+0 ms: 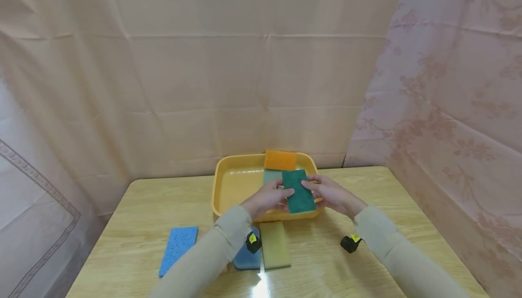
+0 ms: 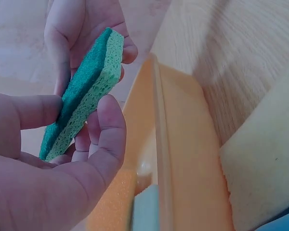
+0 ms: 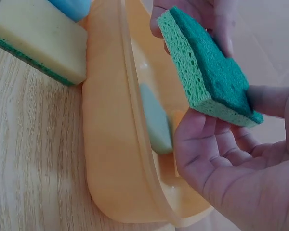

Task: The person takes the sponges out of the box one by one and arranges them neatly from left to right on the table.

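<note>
Both hands hold one scouring sponge [image 1: 299, 192] between them, above the front right of a yellow tray [image 1: 234, 215]. Its dark green scrubbing side faces up toward the head view; the light green porous layer [image 3: 183, 60] shows in the wrist views. My left hand [image 1: 267, 197] pinches its left edge, thumb [image 2: 36, 110] on the dark side and fingers beneath. On the opposite edge my right hand [image 1: 332, 194] grips it the same way. Behind, an orange sponge [image 1: 280, 160] leans at the tray's back wall, with a pale green sponge [image 1: 271, 175] partly hidden below it.
In front of the tray a pale yellow sponge [image 1: 275, 246] with a green underside lies beside a blue sponge [image 1: 246, 259], partly covered by the left sleeve. A bright blue porous sponge [image 1: 178, 249] lies farther left on the wooden table [image 1: 134, 225]. Curtains hang behind.
</note>
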{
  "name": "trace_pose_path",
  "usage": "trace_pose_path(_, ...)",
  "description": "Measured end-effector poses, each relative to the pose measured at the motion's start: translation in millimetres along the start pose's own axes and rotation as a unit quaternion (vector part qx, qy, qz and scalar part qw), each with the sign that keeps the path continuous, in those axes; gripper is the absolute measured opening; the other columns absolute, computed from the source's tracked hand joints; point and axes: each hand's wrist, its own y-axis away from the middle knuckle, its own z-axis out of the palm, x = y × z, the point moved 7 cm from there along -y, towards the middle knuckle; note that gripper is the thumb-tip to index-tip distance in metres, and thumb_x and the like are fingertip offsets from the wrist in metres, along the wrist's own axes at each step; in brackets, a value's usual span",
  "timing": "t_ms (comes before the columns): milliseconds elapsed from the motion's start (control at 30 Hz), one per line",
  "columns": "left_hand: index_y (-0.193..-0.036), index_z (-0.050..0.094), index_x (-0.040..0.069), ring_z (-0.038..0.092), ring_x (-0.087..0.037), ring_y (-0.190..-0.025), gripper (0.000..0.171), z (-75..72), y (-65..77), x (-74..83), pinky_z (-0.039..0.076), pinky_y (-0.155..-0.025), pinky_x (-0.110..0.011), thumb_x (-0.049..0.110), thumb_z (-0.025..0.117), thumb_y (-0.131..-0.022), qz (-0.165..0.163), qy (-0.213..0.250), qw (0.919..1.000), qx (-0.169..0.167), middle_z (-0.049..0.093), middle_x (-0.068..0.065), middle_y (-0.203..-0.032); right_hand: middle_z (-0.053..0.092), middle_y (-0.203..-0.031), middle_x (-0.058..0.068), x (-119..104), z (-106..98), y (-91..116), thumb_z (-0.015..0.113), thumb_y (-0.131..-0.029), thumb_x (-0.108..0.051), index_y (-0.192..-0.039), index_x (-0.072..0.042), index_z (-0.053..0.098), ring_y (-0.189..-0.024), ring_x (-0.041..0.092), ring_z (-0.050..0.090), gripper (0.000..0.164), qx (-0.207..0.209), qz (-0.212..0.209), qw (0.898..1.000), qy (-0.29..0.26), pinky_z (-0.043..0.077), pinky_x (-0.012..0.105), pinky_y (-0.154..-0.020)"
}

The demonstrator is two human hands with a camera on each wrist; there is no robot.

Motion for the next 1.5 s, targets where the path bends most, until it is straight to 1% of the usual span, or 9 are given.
trace_pose_path(133,-0.136,0.048,-0.002,0.067,-0.026,-0.089,0.04,3.9,4.0,-0.3,0.058,-0.087,-0.046,0.018,0.061,-0.103,0.007,0.004,0.9999,-0.012,0.066,-0.015,-0.111,0.065,-0.116,0.014,1,0,6,0.058,-0.105,-0.035,-0.142,0.002,0.036,-0.098,0.026,0.066,0.056,-0.013,-0.014,1.0,-0.008,0.058,0.043,-0.083)
trace_pose_path(300,-0.137,0.048,-0.001,0.066,-0.025,-0.088,0.04,8.9,9.0,-2.6,0.058,-0.086,-0.046,0.018,0.061,-0.103,0.014,0.006,0.9997,-0.021,0.066,-0.014,-0.11,0.067,-0.114,0.014,3,2,14,0.059,-0.105,-0.033,-0.14,0.003,0.037,-0.098,0.027,0.067,0.055,-0.017,-0.022,1.0,-0.01,0.058,0.044,-0.083)
trace_pose_path(433,-0.136,0.046,-0.001,0.066,-0.025,-0.087,0.041,12.2,11.6,-7.9,0.059,-0.084,-0.043,0.018,0.062,-0.103,0.011,0.011,0.9997,-0.02,0.065,-0.014,-0.109,0.067,-0.115,0.014,4,2,20,0.058,-0.105,-0.034,-0.141,0.003,0.037,-0.099,0.027,0.066,0.056,-0.018,-0.026,0.999,0.005,0.058,0.044,-0.084)
trace_pose_path(600,-0.135,0.046,0.0,0.067,-0.022,-0.086,0.041,18.1,16.3,-12.7,0.059,-0.082,-0.041,0.015,0.064,-0.102,0.016,0.02,0.9994,-0.021,0.064,-0.014,-0.107,0.06,-0.121,0.017,6,3,29,0.057,-0.105,-0.033,-0.14,0.007,0.037,-0.1,0.026,0.064,0.057,-0.034,-0.04,0.998,0.03,0.057,0.047,-0.088)
trace_pose_path(733,-0.135,0.047,0.002,0.066,-0.023,-0.087,0.041,21.1,19.8,-17.4,0.058,-0.078,-0.038,0.016,0.065,-0.101,0.027,0.018,0.9992,-0.023,0.062,-0.014,-0.107,0.059,-0.122,0.018,8,3,33,0.059,-0.104,-0.032,-0.138,0.008,0.041,-0.1,0.026,0.064,0.055,-0.037,-0.049,0.997,0.047,0.058,0.048,-0.086)
trace_pose_path(900,-0.131,0.049,0.002,0.065,-0.022,-0.086,0.037,22.9,24.2,-21.4,0.058,-0.076,-0.037,0.017,0.065,-0.101,0.035,0.011,0.9991,-0.021,0.059,-0.014,-0.106,0.062,-0.122,0.017,12,5,36,0.06,-0.104,-0.033,-0.139,0.008,0.042,-0.1,0.027,0.066,0.057,-0.041,-0.046,0.997,0.054,0.059,0.047,-0.084)
trace_pose_path(1167,-0.131,0.049,0.001,0.066,-0.022,-0.082,0.036,24.2,30.5,-24.9,0.059,-0.079,-0.041,0.015,0.065,-0.101,0.042,0.01,0.9989,-0.018,0.056,-0.014,-0.106,0.064,-0.117,0.016,18,8,38,0.059,-0.104,-0.032,-0.139,0.01,0.042,-0.098,0.027,0.068,0.057,-0.032,-0.043,0.997,0.058,0.059,0.046,-0.082)
trace_pose_path(1333,-0.131,0.049,0.002,0.065,-0.022,-0.085,0.036,25.4,34.0,-35.3,0.059,-0.079,-0.041,0.015,0.064,-0.101,0.043,0.012,0.9989,-0.016,0.058,-0.013,-0.105,0.068,-0.11,0.014,26,11,38,0.063,-0.102,-0.036,-0.137,0.006,0.046,-0.092,0.028,0.069,0.057,-0.017,-0.029,0.995,0.09,0.06,0.046,-0.078)
trace_pose_path(1500,-0.131,0.049,0.004,0.065,-0.021,-0.086,0.035,28.4,38.2,-44.8,0.058,-0.079,-0.04,0.016,0.064,-0.102,0.041,0.015,0.9989,-0.014,0.057,-0.012,-0.107,0.067,-0.106,0.015,33,16,42,0.064,-0.102,-0.034,-0.134,0.005,0.048,-0.085,0.03,0.069,0.054,-0.007,-0.024,0.994,0.105,0.061,0.047,-0.072)
